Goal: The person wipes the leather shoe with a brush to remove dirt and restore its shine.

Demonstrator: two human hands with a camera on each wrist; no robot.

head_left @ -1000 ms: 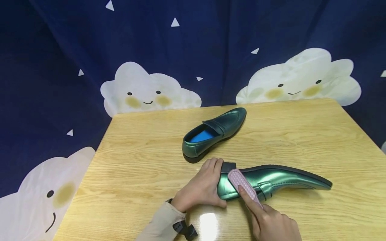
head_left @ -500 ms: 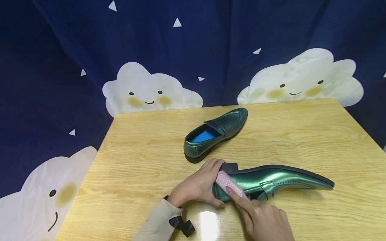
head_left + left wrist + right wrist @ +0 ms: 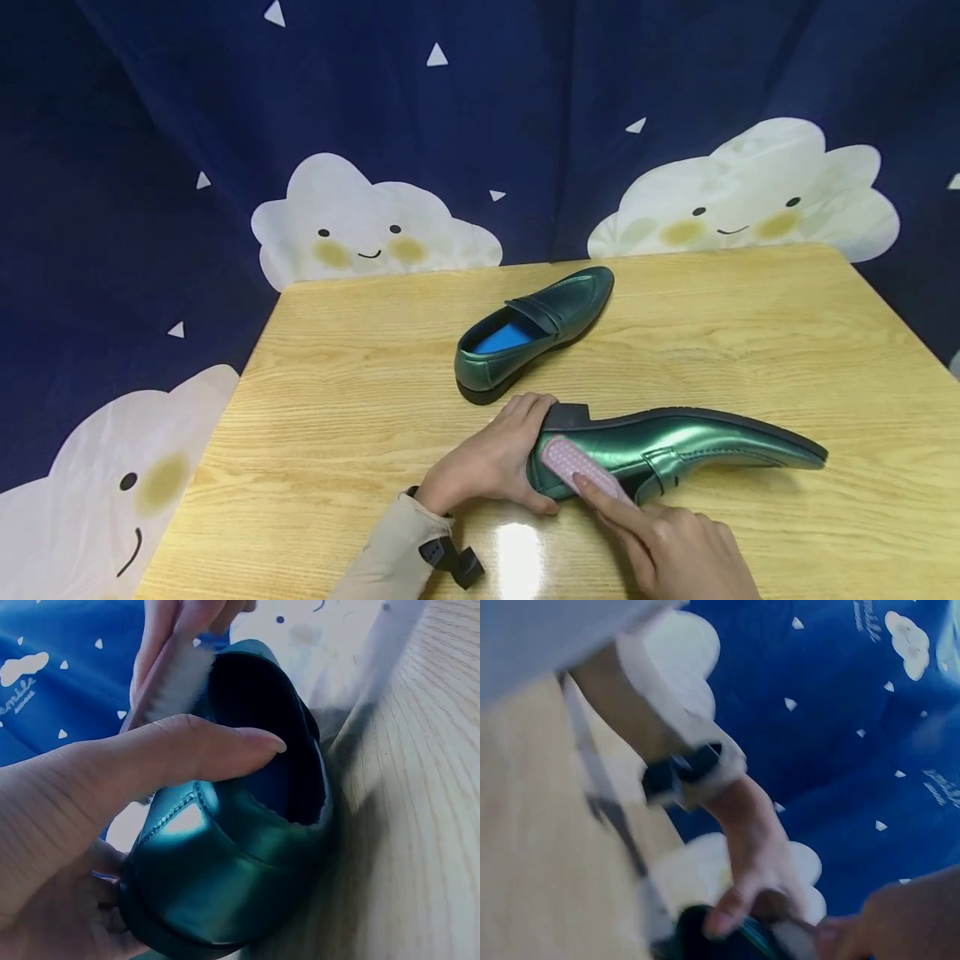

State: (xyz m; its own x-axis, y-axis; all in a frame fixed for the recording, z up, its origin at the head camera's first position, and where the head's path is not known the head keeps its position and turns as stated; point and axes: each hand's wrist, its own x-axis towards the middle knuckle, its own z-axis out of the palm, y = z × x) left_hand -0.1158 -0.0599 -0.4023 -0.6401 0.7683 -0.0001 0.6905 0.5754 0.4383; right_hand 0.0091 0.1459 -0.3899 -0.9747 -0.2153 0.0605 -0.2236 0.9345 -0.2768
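Pink brush [image 3: 570, 461] against sideways green shoe [image 3: 675, 437]

A wooden table [image 3: 337, 358] stands before a navy curtain [image 3: 525, 108] printed with small white triangles [image 3: 437, 56] and pale clouds [image 3: 337, 196]. Two clouds sit just above the table's far edge, smiling, with yellow cheeks; a third lies along its left side, partly out of view. Toward the far edge a green loafer [image 3: 577, 304] rests upright, its blue insole [image 3: 501, 337] showing. The right wrist view shows what is probably lettering [image 3: 941, 787], too blurred to read.
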